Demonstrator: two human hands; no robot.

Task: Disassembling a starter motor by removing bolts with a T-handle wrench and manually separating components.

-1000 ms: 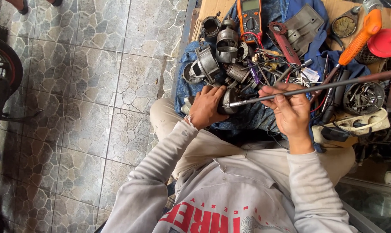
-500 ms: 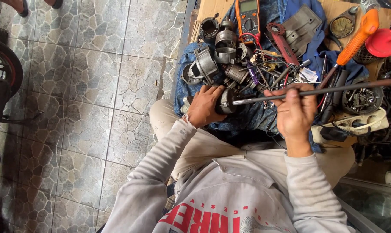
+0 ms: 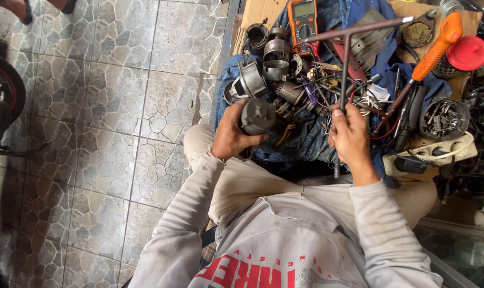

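Over the person's lap, at the near edge of a cluttered blue cloth (image 3: 311,141), the left hand (image 3: 231,137) is wrapped around a dull grey cylindrical metal motor part (image 3: 256,116), its flat round end facing up toward the camera. The right hand (image 3: 351,140) is clenched around the shaft of a long dark steel T-handle wrench (image 3: 344,58), held nearly upright in the picture: the crossbar lies far from the body near an orange multimeter (image 3: 303,18), and the lower tip pokes out below the fist toward the lap. The cylinder sits left of the wrench shaft, close but apart, with loose metal rings and wires between them. An orange-handled screwdriver (image 3: 431,50) lies further right.
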